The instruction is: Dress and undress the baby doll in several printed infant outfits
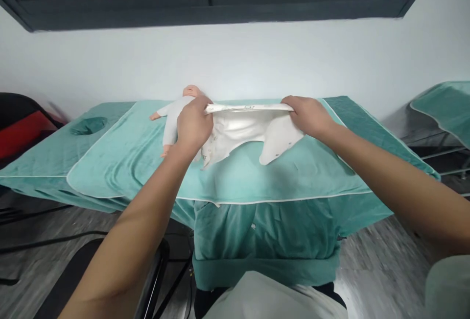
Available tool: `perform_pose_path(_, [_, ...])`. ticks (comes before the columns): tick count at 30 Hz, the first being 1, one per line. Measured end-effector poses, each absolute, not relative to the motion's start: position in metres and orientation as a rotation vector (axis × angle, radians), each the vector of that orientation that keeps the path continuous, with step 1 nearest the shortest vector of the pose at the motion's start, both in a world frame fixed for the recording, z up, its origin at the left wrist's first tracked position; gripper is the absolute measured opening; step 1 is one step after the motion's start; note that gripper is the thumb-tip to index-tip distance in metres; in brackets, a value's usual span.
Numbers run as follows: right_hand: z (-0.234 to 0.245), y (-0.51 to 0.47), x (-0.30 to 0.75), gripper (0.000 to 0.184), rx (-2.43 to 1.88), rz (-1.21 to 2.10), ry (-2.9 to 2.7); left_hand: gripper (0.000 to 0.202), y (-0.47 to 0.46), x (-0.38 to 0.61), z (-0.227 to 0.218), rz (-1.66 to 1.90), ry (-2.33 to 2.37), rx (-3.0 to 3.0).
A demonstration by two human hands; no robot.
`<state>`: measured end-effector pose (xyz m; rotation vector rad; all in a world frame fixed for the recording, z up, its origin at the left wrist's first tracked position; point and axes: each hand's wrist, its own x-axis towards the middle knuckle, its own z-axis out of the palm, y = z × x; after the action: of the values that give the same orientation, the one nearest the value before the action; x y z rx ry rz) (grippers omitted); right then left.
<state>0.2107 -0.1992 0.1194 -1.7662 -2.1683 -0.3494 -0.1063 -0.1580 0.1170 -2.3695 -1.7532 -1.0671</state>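
Observation:
A white baby garment (242,130) with small printed marks is stretched between my two hands, its upper edge pulled nearly straight. My left hand (195,122) is closed on one end of that edge, and my right hand (308,115) grips the other end. The lower part hangs loose above the bed, with a curved gap in its bottom outline. Behind and left of my left hand lies a baby doll (172,123) in a pale suit, partly hidden by that hand. Its head is toward the wall.
A green-covered bed (286,177) with a face hole (88,125) at its left end stands against a white wall. A dark-framed window (205,8) is above. A black chair (73,280) is at lower left, a red and black item (25,133) at far left, another green cover (448,106) at right.

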Motion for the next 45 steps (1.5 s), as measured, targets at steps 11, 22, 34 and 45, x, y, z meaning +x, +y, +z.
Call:
perform_pose_path(11, [0.113,-0.173,0.252,0.019,-1.942,-0.304,-2.145,0.014,-0.102,-0.104,0.093,-0.924,-2.195,-2.574])
perform_pose_path(22, [-0.066,-0.155,0.132,0.052,-1.912,0.038,-2.111,0.033,-0.129,-0.018,-0.066,-0.889,-1.753,-2.792])
perform_pose_path(34, [-0.073,-0.064,0.153,0.07,-2.109,0.074,-1.848,0.056,-0.042,0.013,-0.056,-0.874,-2.208,-2.435])
perform_pose_path(45, [-0.09,-0.013,0.182,0.066,-2.043,0.102,-1.835,0.06,0.021,0.02,-0.089,-1.106,-2.062,-2.373])
